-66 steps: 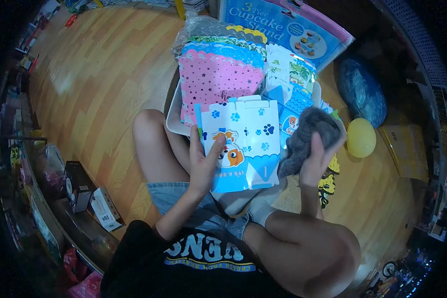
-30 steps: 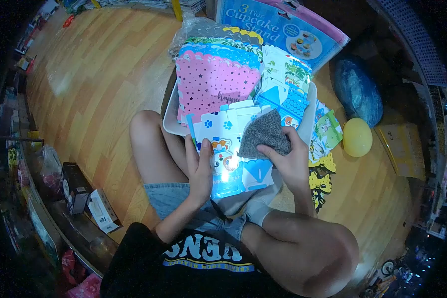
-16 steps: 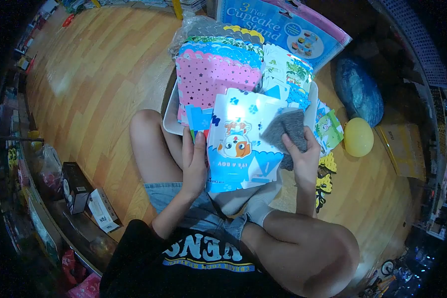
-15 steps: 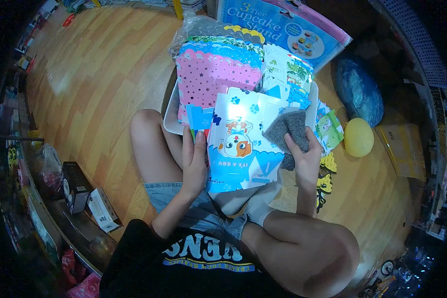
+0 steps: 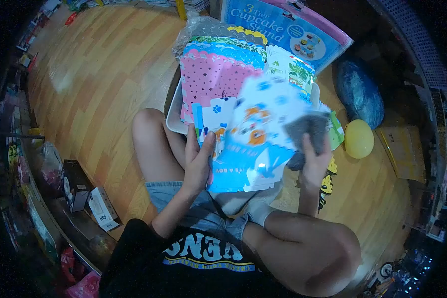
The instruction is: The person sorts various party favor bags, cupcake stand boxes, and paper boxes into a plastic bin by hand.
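Note:
I sit cross-legged on a wooden floor. My left hand (image 5: 197,161) grips a stack of blue and white paw-print card packs (image 5: 216,116) at its lower left edge. My right hand (image 5: 315,161) holds a grey cloth (image 5: 305,130) and the right edge of the top pack with the puppy picture (image 5: 256,141), which is tilted up to the right and blurred by motion. Behind the stack stands a white tray (image 5: 173,113) filled with more packs, among them a pink starred one (image 5: 211,79).
A large cupcake stand box (image 5: 288,30) lies beyond the tray. A yellow balloon (image 5: 358,138), a blue bag (image 5: 361,92) and a yellow box (image 5: 405,151) lie to the right. Small boxes (image 5: 87,196) sit on a shelf at the left. Loose yellow cutouts (image 5: 327,185) lie by my right knee.
The top puppy pack has been lifted and swung up to the right by my right hand with the cloth. My left hand stays on the stack.

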### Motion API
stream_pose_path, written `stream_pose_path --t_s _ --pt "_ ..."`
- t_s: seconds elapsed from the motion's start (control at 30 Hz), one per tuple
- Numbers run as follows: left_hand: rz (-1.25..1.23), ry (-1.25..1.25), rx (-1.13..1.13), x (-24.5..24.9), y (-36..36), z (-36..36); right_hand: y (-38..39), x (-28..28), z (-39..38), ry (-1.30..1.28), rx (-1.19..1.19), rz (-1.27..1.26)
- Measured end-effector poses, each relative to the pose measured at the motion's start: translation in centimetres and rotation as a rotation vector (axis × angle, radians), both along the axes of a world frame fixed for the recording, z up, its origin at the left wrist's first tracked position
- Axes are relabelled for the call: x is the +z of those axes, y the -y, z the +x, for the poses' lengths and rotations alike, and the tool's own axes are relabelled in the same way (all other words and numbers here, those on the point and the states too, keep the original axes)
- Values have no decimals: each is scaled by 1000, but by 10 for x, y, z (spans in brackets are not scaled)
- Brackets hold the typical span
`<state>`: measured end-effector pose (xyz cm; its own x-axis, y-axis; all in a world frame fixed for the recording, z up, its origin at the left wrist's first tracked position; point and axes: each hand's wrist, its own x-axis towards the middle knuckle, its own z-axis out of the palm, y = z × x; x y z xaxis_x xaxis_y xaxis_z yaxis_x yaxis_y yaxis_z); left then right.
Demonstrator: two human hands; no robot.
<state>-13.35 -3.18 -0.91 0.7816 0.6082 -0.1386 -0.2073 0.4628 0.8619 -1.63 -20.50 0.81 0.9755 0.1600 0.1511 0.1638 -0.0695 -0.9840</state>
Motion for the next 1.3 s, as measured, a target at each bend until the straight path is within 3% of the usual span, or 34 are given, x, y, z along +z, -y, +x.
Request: stream_pose_path --t_s 0.03,0.1,0.13,0.17,0.23,0.3,0.4,0.5,0.57,0.6,0.63,0.7,0.73,0.77,0.87,0.93,1.03,1.07,1.13,1.3 --pt "0 0 2 -1 -3 1 6 -1 1 74 -146 38" --pt "-151 -25 -68 -8 -14 1 24 -4 -1 253 -222 165" --pt "-175 -55 -103 -12 -18 0 11 15 -9 257 117 462" --pt "-174 -55 -108 -13 -20 -3 25 -1 13 877 91 47" --pt "-147 -143 -47 -8 -20 -5 20 31 11 978 429 -431" --pt "-188 -136 -39 -6 -20 -3 6 17 7 985 534 -643" --pt "-10 -139 -79 -6 -18 -6 -1 15 5 839 578 -639" --pt "-20 -61 -61 -6 -17 -6 8 19 2 731 519 -592" --pt "10 -49 -35 -6 -12 -4 7 15 -5 860 109 -158" --pt "42 -39 -5 -7 -9 -4 2 8 -8 782 134 66" --pt "41 -38 -7 -8 -5 -2 2 -4 -3 783 133 64" --pt "81 -39 15 -10 6 2 -11 -4 7 897 674 -458" --pt "128 -109 11 -14 12 1 -21 14 -8 799 787 -550" --pt "109 24 145 -47 24 -3 -33 22 -17 682 916 -778" --pt "129 0 149 -12 36 -2 -37 5 -16 680 899 -808" --pt "204 -107 -64 -9 27 -7 -31 0 -9 621 719 -894" --pt "206 -22 -51 6 27 -12 -23 -19 0 450 425 -739" --pt "258 25 -16 11 25 -11 -19 -30 -1 449 424 -737" --pt "312 11 -3 9 17 -9 -11 -44 -9 -451 312 105" --pt "337 -72 -46 -5 4 2 -11 -19 -3 -269 167 112"
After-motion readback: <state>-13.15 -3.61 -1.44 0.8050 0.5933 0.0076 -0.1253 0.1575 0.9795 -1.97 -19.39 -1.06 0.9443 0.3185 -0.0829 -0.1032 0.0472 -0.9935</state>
